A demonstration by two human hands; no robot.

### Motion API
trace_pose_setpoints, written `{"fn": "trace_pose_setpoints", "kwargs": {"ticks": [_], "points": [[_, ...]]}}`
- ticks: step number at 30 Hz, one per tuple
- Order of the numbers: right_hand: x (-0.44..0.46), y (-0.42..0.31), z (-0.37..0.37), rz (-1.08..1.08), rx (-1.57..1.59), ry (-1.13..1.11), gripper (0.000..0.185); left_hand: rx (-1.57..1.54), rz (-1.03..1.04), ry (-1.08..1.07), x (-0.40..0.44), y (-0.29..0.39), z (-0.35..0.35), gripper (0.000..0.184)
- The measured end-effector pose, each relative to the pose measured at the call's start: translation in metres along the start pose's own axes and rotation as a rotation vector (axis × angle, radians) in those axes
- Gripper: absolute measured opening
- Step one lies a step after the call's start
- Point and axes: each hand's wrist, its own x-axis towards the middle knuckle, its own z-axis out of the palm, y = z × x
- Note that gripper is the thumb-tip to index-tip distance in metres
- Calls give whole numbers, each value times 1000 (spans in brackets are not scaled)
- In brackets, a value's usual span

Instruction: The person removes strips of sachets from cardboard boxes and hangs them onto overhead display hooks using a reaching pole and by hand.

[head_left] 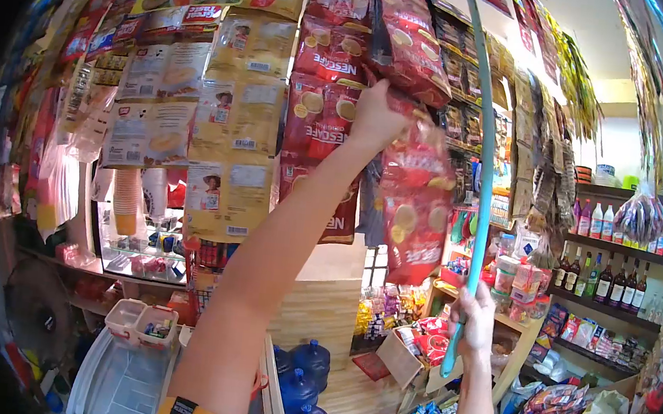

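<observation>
My left hand (378,120) is raised and closed on the edge of a hanging strip of red Nescafe coffee sachets (414,215). The strip's lower part is blurred and hangs to the right of my forearm. Directly above the hand are more red sachets (415,43), bulging outward. Flat against the row behind, another red Nescafe strip (334,59) hangs left of my hand. Lower right, my right hand (474,316) is wrapped round a long teal pole (482,182), which stands nearly upright. Its upper end runs out of view at the top.
Gold sachet strips (235,126) and other packets hang at left. Below are a clear plastic bin (119,382) and blue water jugs (312,365). Open cardboard boxes (404,362) of packets stand on the floor. Shelves (613,310) with bottles line the right wall.
</observation>
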Motion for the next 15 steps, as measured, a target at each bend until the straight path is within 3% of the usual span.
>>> {"fn": "trace_pose_setpoints", "kwargs": {"ticks": [5,8,11,15], "points": [[-32,38,-12,53,44,-10,23,-141,-112,-184,-62,-6,-19,74],[-42,41,-10,51,24,27,17,-316,-369,-364,-89,-4,-27,74],[-62,64,-23,76,-57,52,15,-408,-212,-517,-109,-9,-38,74],[-95,112,-56,98,-32,109,16,-638,-233,-565,-140,0,-53,76]]}}
